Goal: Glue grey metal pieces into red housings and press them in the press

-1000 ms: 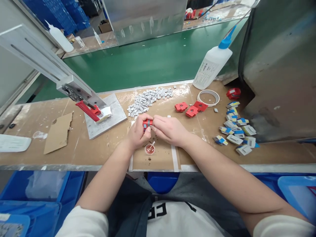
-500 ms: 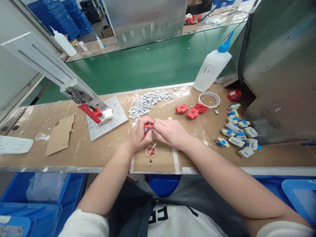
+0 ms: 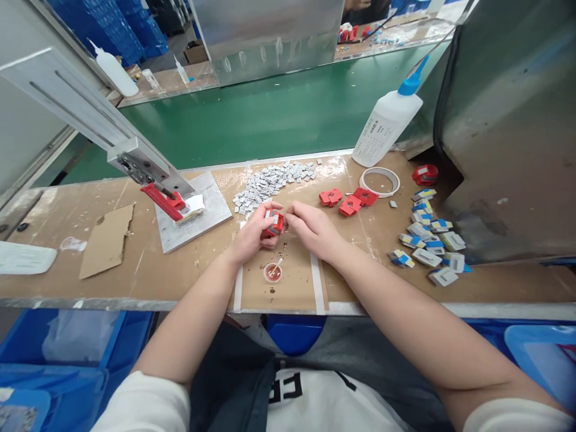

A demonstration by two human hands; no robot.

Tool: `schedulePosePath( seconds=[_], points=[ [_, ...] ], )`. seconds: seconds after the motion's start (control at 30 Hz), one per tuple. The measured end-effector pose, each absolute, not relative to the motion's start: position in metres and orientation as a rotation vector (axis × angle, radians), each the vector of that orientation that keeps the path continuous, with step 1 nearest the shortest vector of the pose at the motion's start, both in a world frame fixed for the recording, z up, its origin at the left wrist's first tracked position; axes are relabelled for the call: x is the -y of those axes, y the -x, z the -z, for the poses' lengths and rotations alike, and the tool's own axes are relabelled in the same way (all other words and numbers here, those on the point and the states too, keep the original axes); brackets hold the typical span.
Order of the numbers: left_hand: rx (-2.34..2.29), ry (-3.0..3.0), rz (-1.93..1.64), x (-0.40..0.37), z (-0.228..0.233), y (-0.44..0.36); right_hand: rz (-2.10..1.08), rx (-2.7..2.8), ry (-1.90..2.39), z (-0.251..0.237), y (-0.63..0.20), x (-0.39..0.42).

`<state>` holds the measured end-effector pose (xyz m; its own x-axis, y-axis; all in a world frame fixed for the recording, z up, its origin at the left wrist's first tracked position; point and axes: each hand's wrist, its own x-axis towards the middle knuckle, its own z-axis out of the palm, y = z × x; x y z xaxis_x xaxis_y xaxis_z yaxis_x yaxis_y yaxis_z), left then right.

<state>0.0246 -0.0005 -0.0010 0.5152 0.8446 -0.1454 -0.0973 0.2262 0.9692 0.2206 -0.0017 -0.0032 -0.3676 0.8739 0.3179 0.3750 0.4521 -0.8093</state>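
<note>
My left hand (image 3: 252, 235) grips a small red plastic part (image 3: 273, 222) with a grey piece set in it, held just above the brown bench. Close on its right, my right hand (image 3: 314, 228) has its fingertips pinched together, and I cannot see anything in them. A small round dish of reddish glue with a stick in it (image 3: 272, 272) sits right below both hands. Behind the hands lies a heap of small grey chips (image 3: 270, 182). Three more red parts (image 3: 348, 200) lie to the right.
A toggle press on a metal plate (image 3: 180, 204) stands at the left, with a cardboard scrap (image 3: 107, 241) beside it. A white glue bottle (image 3: 387, 123), a tape roll (image 3: 380, 180) and several blue-and-grey blocks (image 3: 429, 240) are at the right. A green conveyor (image 3: 270, 114) runs behind.
My left hand has tilted the red part and lifted it slightly away. My right hand's fingers have come off the part and now sit just beside it.
</note>
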Motion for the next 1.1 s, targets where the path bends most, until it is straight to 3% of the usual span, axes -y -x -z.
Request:
schedulePosePath(
  seconds=[0.37,0.53,0.73,0.9,1.1],
  points=[
    [-0.687,-0.997,-0.789,-0.001,-0.008,-0.019,-0.750,1.977,0.999,0.006,-0.220,0.001],
    [-0.746,-1.071,-0.968,-0.004,-0.005,-0.015,-0.720,2.107,0.937,0.002,-0.226,0.005],
    [-0.867,-1.675,-1.151,0.004,0.008,-0.010,-0.462,2.238,0.958,-0.001,-0.221,0.016],
    [-0.951,-2.173,-1.116,0.009,0.014,-0.006,-0.144,2.364,0.963,0.000,-0.215,0.018],
    [-1.059,-2.433,-0.976,0.010,0.011,0.000,-0.002,2.445,1.013,0.001,-0.213,0.020]
  ],
)
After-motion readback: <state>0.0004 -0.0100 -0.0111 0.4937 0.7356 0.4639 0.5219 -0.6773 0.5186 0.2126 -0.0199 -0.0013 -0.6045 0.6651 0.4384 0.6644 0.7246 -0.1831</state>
